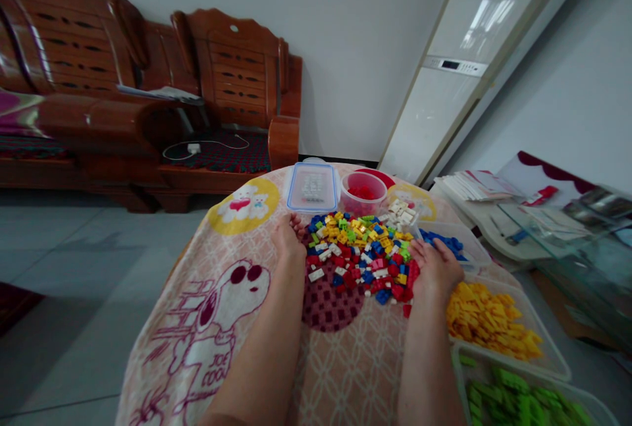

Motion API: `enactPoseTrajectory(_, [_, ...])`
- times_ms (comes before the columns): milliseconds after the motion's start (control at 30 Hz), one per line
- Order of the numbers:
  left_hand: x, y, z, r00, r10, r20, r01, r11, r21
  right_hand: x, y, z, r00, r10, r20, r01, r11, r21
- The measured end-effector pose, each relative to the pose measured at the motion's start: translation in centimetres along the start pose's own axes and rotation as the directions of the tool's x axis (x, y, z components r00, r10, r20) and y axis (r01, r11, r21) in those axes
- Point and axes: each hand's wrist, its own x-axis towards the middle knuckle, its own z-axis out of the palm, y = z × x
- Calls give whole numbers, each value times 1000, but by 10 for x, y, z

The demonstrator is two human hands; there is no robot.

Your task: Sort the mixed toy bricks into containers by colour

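The mixed brick pile [363, 238] lies on the table [345, 373], left hand [289, 236] at its left edge, right hand [437, 266] at its right. Both show bent fingers; whether either grips anything cannot be determined. Low, cupped fingers should best prevent scatter toward the yellow-brick box [543, 330] right of the pile.

The left forearm [269, 347] and right forearm [427, 360] stretched forward, bare and well apart; the left hand [289, 236] curled its fingers [297, 226] loosely, and the right hand [437, 266] held its own bent and slightly spread
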Motion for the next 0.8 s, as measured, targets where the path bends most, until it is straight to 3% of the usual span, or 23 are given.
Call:
enactPoseTrajectory(100, [1,-1,-1,1000,11,17,-11,1000,11,1,1,-1,998,-38,-45,39,999,16])
enactPoseTrajectory(200, [2,-1,-1,999,18,28,-19,1000,12,-5,-2,3,999,-28,20,29,999,-46])
enactPoseTrajectory(267, [2,-1,-1,1000,17,24,-17,1000,0,-11,-7,6,983,40,178,-8,984,-180])
enactPoseTrajectory(333, [2,-1,-1,1000,8,24,-7,1000,-13,-19,-13,7,906,150,395,7,929,-370])
enactPoseTrajectory(433, [1,0,0,1000,3,28,-3,1000,-18,-30,-22,8,733,314,603,207,742,-638])
enactPoseTrajectory(533, [0,0,0,1000,6,17,-6,1000,-1,-40,-29,10,631,403,663,470,482,-739])
enactPoseTrajectory(667, [0,-1,1,1000,16,15,-16,1000,1,-48,-35,13,598,459,657,650,202,-733])
enactPoseTrajectory(800, [1,-1,0,999,17,27,-17,1000,-6,-53,-34,17,591,478,650,717,59,-695])
